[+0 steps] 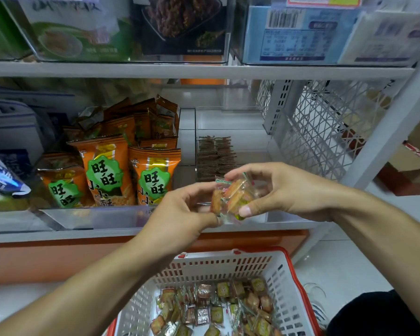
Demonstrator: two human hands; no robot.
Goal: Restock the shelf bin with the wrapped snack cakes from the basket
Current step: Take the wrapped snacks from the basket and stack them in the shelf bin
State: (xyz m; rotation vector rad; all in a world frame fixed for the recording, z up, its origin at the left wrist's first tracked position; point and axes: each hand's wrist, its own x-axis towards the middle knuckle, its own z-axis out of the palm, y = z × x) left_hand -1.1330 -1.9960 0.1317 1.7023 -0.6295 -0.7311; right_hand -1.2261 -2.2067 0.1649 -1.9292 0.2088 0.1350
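Step in hand: a small bunch of wrapped snack cakes (232,198) is held in the air in front of the clear shelf bin (230,122), ready to be placed.
Right hand: the right hand (280,190) is clamped round the bunch, thumb under it, fingers curled over the top.
Left hand: the left hand (182,214) pinches the near left edge of the same wrappers, apparently squaring them up.
Location of stock: the held cakes are above the shelf lip and just short of the bin's front wall. The remainder lie loose in the white basket (283,275) with red rim, below the hands.
Bin condition: a short stack of like packets (216,156) stands at the left of the bin; the space to its right and at the rear looks free.
Neighbouring stock: orange snack bags (108,170) fill the bin to the left, close to the left hand.
Recommended handling: align the wrappers before release, so that they stand as the existing stack does. Carry them over the front wall rather than push them through it. Set them down beside the stack, not on it.
Risk: the film wrappers look slippery; a loose pinch could drop one behind the lip. Judged likelihood low while both hands hold.
Progress: early, judging by the well-filled basket.
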